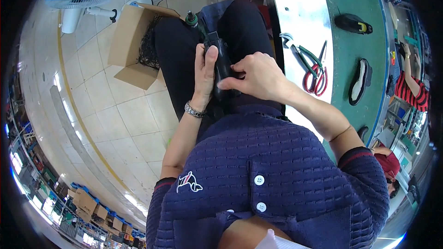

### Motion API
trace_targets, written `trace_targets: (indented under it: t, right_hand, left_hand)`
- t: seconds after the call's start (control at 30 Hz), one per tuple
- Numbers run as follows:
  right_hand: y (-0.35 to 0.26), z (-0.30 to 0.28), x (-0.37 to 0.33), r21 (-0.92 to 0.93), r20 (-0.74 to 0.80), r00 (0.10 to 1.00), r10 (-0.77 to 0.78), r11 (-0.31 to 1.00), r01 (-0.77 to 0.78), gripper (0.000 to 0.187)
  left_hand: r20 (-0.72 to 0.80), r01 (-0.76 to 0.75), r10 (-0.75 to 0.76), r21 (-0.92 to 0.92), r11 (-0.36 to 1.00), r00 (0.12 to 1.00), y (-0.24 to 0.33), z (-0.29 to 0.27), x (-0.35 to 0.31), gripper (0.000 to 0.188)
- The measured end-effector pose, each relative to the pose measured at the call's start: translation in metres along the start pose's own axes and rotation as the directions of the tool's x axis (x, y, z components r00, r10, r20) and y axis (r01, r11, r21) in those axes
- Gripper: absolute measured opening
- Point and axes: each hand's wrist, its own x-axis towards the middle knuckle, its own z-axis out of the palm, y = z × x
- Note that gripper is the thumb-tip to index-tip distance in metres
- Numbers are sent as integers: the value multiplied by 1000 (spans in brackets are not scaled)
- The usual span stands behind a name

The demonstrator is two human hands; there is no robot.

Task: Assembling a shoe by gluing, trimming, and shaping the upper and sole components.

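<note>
Head camera view: a black item (223, 62) under two-handed work

The black item, probably a shoe, was held above the dark trousers (244, 27), between the thighs, its far end pointing away from the body. The left hand (204, 71) was closed round its left side, thumb uppermost, the other fingers partly hidden. The right hand (259, 76) met the right side; its thumb and forefinger seemed pinched on an edge, although the exact contact was obscured. Work was judged to be in progress, since the black item was neither set down nor released. What was finished on it could not be distinguished, and how much was left was likewise unreadable. At right, green-handled pliers (304, 58) and red-handled scissors (316, 80) lay on the white bench (300, 0), in neither hand. Beyond, a shoe with a yellow patch (350, 23) and a pale-edged shoe (360, 83) rested on the green surface (341, 50), well apart from the hands. At left, an open carton (123, 41) contained a black tangle (148, 48).
</note>
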Motion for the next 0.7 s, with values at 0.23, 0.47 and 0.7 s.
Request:
trace_targets:
  t: [0.23, 0.47, 0.7]
  right_hand:
    - [19, 29, -17, -53, -304, 932, -197, 980, 190, 77]
    - [41, 18, -24, 324, -222, 954, -204, 907, 269, 73]
    - [21, -33, -32, 497, -402, 883, -243, 752, 433, 68]
  left_hand:
    - [76, -135, 143, -99, 986, 987, -30, -16, 20, 69]
    - [274, -34, 82, -178, 984, 958, -18, -16, 39, 83]
    - [420, -147, 240, -242, 959, 875, 81, 18, 53, 85]
